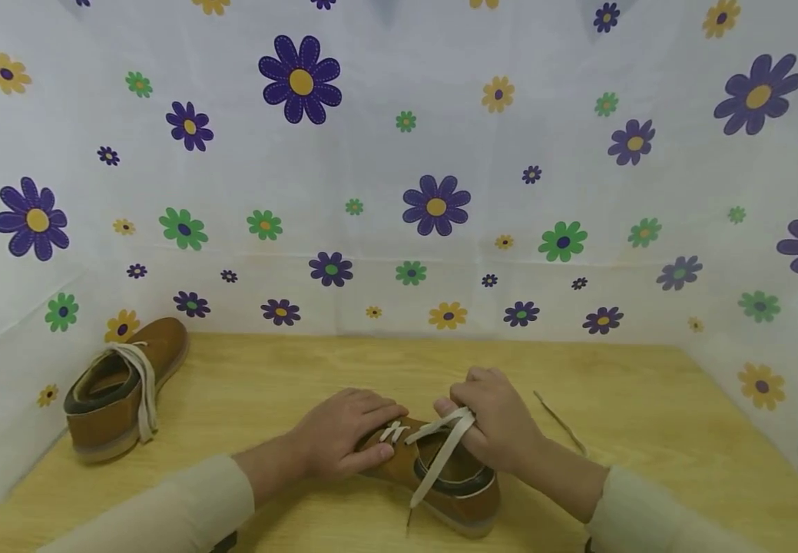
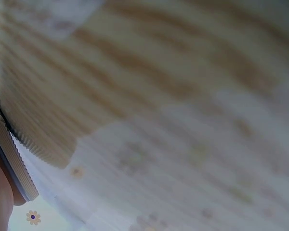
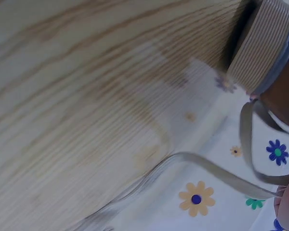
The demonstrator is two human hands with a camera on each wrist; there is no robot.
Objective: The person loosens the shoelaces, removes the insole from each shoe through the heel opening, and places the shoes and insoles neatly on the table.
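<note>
My left hand (image 1: pixel 339 434) is over the front of the brown shoe (image 1: pixel 405 463), fingers across the top, thumb spread along the side nearer me, holding it. My right hand (image 1: pixel 498 418) is curled up tight on the pale lace (image 1: pixel 443 459), just above the collar.

Shoe sits on the bench (image 1: pixel 302 361) between my 2 hands, toe under the left, heel on my side of the right. 2 short lace crossings show on top beside my left fingers. From the right hand 1 flat length drops across the collar (image 1: pixel 464 485) toward me, its thin tip below the shoe's near side. The right wrist view also shows lace looping from the shoe to my fingers.

1 thin strand (image 1: pixel 559 422) lies just beyond my right wrist; can't tell where its hidden end runs. 2nd shoe (image 1: pixel 103 424) stands well left of my left hand, its laces (image 1: pixel 144 392) draped over the side facing me. Flowered sheet (image 1: pixel 371 161) hangs beyond both hands. Left wrist view: mostly blur.
</note>
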